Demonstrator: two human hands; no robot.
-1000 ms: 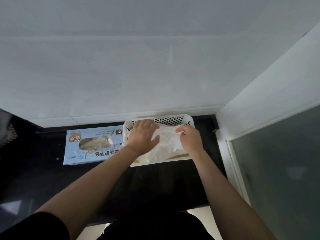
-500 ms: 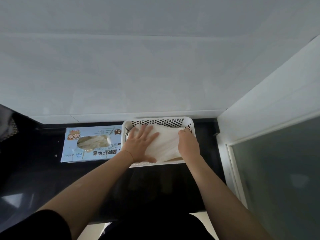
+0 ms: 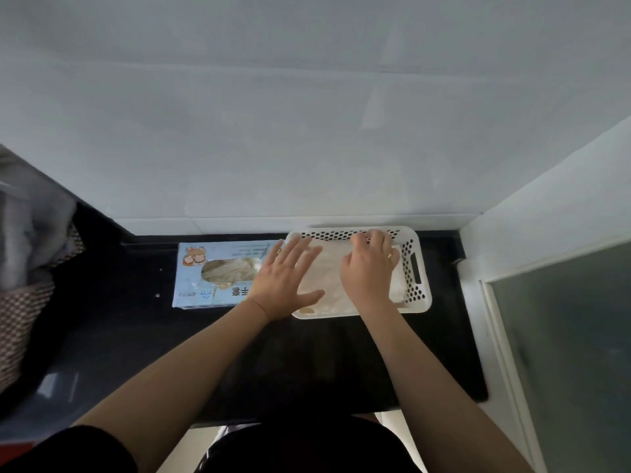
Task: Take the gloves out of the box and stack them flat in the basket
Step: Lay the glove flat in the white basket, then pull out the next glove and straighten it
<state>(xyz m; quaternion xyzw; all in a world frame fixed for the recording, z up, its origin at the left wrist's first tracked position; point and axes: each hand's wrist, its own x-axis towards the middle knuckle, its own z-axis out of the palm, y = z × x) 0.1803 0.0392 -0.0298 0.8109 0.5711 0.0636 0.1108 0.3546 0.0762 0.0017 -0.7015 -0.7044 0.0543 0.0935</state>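
A pale wall (image 3: 307,131) is seen at 12 o'clock above a black counter (image 3: 324,363). The white basket (image 3: 415,268) is set at 1 o'clock, the glove box (image 3: 205,268) touching its 9 o'clock side. The left hand (image 3: 285,285) is laid flat, fingers spread, on the gloves (image 3: 327,274) in the basket. The right hand (image 3: 370,271) is pressed there too, fingers bent; whether anything is pinched cannot be told.

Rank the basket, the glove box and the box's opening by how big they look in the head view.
1. Basket, largest, by a narrow margin.
2. Glove box; the left hand covers its right end, so this ranking against the basket is unsure.
3. Box opening, clearly smallest.
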